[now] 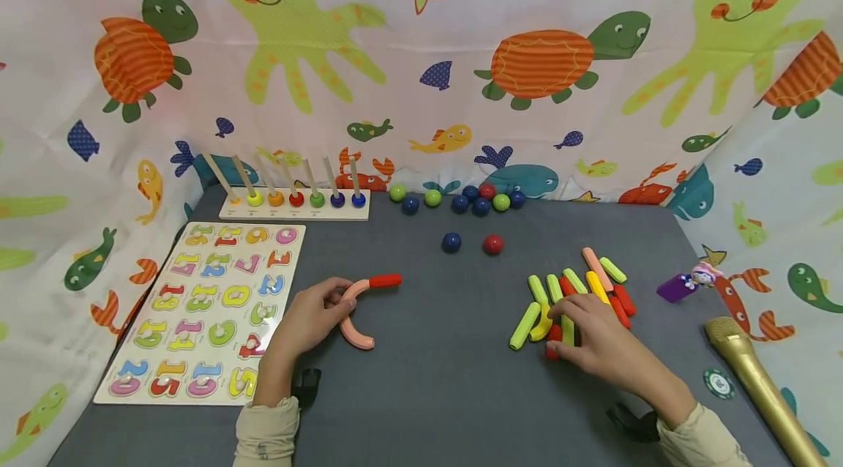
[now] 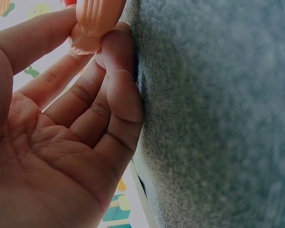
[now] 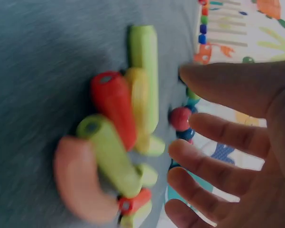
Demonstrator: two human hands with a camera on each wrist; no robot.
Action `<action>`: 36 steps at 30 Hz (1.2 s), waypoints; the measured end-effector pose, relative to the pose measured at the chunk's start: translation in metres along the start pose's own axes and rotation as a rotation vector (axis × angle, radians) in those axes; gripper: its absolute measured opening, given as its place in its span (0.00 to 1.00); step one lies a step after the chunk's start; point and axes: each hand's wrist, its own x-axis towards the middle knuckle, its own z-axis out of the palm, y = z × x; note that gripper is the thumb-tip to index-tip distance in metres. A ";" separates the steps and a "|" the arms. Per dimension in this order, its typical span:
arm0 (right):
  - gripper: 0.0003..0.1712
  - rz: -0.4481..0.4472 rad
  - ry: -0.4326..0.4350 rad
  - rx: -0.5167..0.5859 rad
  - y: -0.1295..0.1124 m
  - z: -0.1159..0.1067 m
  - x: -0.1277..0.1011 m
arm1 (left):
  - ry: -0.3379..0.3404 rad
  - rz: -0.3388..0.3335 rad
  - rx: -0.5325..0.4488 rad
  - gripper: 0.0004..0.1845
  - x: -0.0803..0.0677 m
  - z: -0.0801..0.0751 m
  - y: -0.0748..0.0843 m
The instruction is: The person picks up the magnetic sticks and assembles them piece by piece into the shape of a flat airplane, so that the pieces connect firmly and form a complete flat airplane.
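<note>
My left hand [image 1: 315,322] pinches a curved peach plastic tube [image 1: 349,312], which bends like a hook and has a red straight tube [image 1: 385,281] joined to its upper end. In the left wrist view, thumb and fingertips meet at the ribbed end of a peach tube [image 2: 98,19]. Over the front of a loose pile of tubes, my right hand [image 1: 606,339] holds nothing, its fingers spread and loosely bent. Near it lie a light green tube [image 3: 144,71], a red tube [image 3: 113,107], a yellow curved tube [image 3: 137,97] and a peach curved tube [image 3: 78,178].
At left lies a number puzzle board [image 1: 197,284], with a peg counting board [image 1: 296,211] behind it. Several balls, including a red ball [image 1: 493,244], sit toward the back. On the right are a purple figure toy [image 1: 678,288], a poker chip [image 1: 718,383] and a gold microphone [image 1: 757,379].
</note>
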 end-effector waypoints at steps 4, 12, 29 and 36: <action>0.24 -0.044 -0.044 -0.066 0.007 0.005 -0.010 | 0.004 0.005 -0.001 0.17 -0.002 0.000 -0.003; 0.23 -0.098 -0.023 -0.130 0.010 0.020 -0.010 | 0.008 -0.020 -0.009 0.16 -0.004 0.001 -0.008; 0.08 -0.186 -0.271 0.058 -0.049 0.046 0.044 | 0.010 0.010 -0.040 0.16 -0.001 0.003 -0.007; 0.05 -0.316 -0.282 0.062 -0.091 0.076 0.086 | 0.024 0.022 -0.026 0.15 0.002 0.003 -0.002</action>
